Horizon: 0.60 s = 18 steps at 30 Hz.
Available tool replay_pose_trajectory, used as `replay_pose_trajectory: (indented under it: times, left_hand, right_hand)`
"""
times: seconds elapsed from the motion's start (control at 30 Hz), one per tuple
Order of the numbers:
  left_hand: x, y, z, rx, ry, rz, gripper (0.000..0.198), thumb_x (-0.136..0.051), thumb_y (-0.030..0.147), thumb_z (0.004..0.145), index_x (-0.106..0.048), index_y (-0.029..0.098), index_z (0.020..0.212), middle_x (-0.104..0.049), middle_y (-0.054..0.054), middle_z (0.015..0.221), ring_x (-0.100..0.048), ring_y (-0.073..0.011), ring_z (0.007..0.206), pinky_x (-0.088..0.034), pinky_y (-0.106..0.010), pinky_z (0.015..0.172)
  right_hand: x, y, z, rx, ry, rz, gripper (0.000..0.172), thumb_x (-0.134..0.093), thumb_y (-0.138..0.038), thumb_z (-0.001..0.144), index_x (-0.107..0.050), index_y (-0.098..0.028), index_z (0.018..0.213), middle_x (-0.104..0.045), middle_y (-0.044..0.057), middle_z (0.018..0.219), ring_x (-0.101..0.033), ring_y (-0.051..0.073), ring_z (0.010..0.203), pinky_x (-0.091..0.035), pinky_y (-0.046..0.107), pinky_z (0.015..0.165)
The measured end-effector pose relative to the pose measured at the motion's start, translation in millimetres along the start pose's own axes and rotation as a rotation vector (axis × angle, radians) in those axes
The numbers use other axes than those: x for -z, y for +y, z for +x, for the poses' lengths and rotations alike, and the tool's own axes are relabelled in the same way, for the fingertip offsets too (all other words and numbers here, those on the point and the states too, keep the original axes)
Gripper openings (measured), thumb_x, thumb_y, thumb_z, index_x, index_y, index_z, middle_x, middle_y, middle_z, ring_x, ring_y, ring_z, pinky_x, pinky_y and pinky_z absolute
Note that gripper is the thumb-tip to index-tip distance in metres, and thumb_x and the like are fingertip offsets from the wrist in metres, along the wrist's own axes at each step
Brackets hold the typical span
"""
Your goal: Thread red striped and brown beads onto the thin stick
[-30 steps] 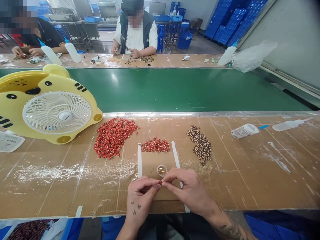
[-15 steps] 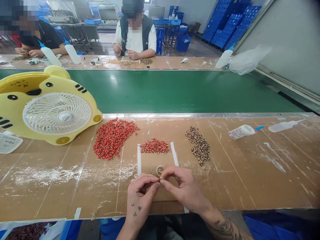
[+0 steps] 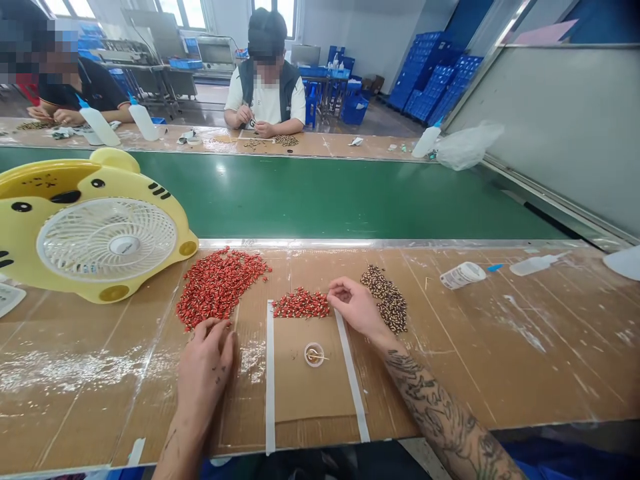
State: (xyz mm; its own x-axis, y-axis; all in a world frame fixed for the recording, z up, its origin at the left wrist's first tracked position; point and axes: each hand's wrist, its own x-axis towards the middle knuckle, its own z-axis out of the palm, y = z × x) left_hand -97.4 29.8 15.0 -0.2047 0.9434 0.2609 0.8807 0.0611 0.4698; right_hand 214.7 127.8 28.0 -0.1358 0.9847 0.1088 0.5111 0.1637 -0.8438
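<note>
Reading my remote feed, I see the left hand palm down, fingers loosely open, at the lower edge of the big red bead heap; the right hand sits curled, fingertips at the small red bead pile, beside the brown bead pile, any grip too small to tell

Bright, even light comes from the windows far beyond the green conveyor belt, which shows a pale patch of glare (nothing harsh). Shadows stay faint under the left hand and right hand on the worktop nearer the camera, and the wide lens bends the frame's edges.
</note>
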Motion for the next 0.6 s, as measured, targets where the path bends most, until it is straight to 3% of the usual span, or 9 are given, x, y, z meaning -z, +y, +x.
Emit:
replay_pose_trajectory:
  times: [0.2, 0.43, 0.5, 0.6]
  left_hand:
    - [-4.9, -17.4, 5.4, -0.121, -0.072, 0.119, 0.032, -0.042, 0.028, 0.097, -0.073, 0.019, 0.098, -0.073, -0.011, 0.099, -0.071, -0.0259, 0.084, -0.054, -0.035, 0.077]
    - [-2.5, -21.0, 6.8, -0.162, -0.109, 0.071, 0.024, -0.047, 0.027, 0.094, -0.071, 0.021, 0.091, -0.075, -0.009, 0.098, -0.072, -0.0250, 0.085, -0.053, -0.033, 0.077]
    - [1.8, -18.0, 6.6, -0.119, -0.096, -0.021, 0.021, -0.051, 0.029, 0.092, -0.071, 0.021, 0.090, -0.077, -0.007, 0.092, -0.072, -0.0234, 0.079, -0.053, -0.033, 0.074]
    - [6.0, -6.5, 1.1, 0.034, -0.049, -0.214, 0.018, -0.059, 0.033, 0.088, -0.073, 0.021, 0.090, -0.079, -0.005, 0.089, -0.072, -0.0214, 0.074, -0.054, -0.031, 0.073]
  right_hand:
    - [-14.4, 0.3, 6.1, 0.056, -0.025, -0.093, 0.012, -0.061, -0.021, 0.081, -0.068, -0.018, 0.090, -0.072, 0.003, 0.080, -0.065, 0.018, 0.073, -0.050, 0.031, 0.070]
    - [13.6, 3.1, -4.3, 0.015, 0.032, -0.100, 0.012, -0.060, -0.025, 0.086, -0.067, -0.018, 0.091, -0.071, 0.004, 0.083, -0.065, 0.019, 0.074, -0.051, 0.030, 0.070]
    - [21.1, -1.0, -14.5, 0.015, -0.029, -0.066, 0.011, -0.061, -0.026, 0.088, -0.068, -0.018, 0.092, -0.072, 0.004, 0.085, -0.066, 0.019, 0.076, -0.052, 0.029, 0.071]
    - [26.3, -9.3, -35.6, 0.072, -0.240, -0.019, 0.009, -0.064, -0.024, 0.089, -0.070, -0.020, 0.093, -0.072, 0.003, 0.088, -0.065, 0.018, 0.078, -0.051, 0.028, 0.073]
